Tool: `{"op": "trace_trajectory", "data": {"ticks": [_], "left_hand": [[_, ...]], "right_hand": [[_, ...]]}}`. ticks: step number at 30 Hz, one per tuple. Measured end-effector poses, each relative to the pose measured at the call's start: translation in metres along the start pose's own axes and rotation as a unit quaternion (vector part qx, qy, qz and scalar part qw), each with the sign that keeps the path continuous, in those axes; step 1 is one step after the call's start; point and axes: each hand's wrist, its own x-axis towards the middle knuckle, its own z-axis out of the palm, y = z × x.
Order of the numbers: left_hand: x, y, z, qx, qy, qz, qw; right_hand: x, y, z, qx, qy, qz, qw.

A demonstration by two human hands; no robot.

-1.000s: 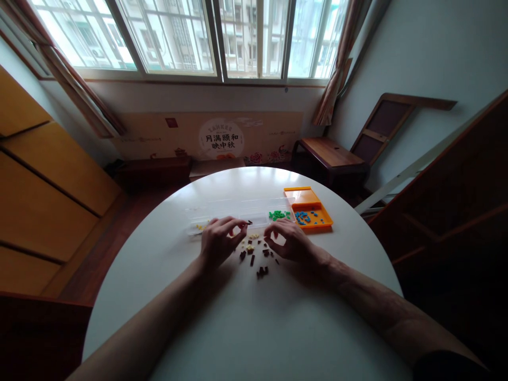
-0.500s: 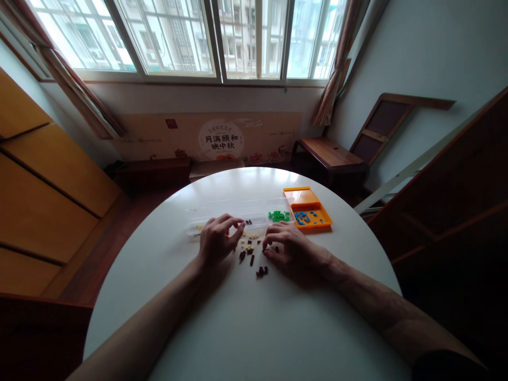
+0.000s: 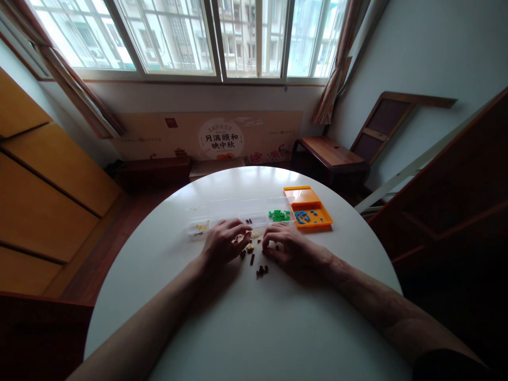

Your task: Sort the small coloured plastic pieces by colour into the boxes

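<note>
My left hand (image 3: 225, 239) hovers over the left side of the loose pieces, thumb and fingertips apart with nothing visible between them. Opposite it, my right hand (image 3: 288, 243) rests on the table with thumb and forefinger closed on what looks like a small dark brown toy brick. Between the hands lie pale yellow bricks (image 3: 250, 247) and scattered brown ones, among them a long brown brick (image 3: 252, 259). Closer to me is a small cluster of brown bricks (image 3: 262, 271). Behind the hands stands a clear plastic compartment box (image 3: 222, 203), with two dark pieces (image 3: 248, 221) in a middle compartment.
Green bricks (image 3: 279, 216) fill the clear box's right compartment, and yellow pieces (image 3: 202, 227) its left one. An orange box (image 3: 326, 225) with blue pieces (image 3: 302, 217) adjoins it on the right. Everything sits on a round white table (image 3: 238, 328); a wooden chair (image 3: 331, 151) stands beyond.
My left hand has come back from the clear box toward the loose pieces, lower and slightly right, and its pinch has opened. The right hand has barely moved.
</note>
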Motion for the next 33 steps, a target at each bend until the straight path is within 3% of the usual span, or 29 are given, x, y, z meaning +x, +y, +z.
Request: {"op": "trace_trajectory", "data": {"ticks": [16,33], "left_hand": [[0.000,0.000,0.000,-0.019,-0.052,0.033,0.998],[-0.004,-0.003,0.004,-0.016,-0.048,0.041,0.998]], "right_hand": [[0.000,-0.003,-0.006,0.025,-0.018,-0.007,1.000],[-0.001,0.011,0.006,0.018,0.018,-0.015,1.000]]}}
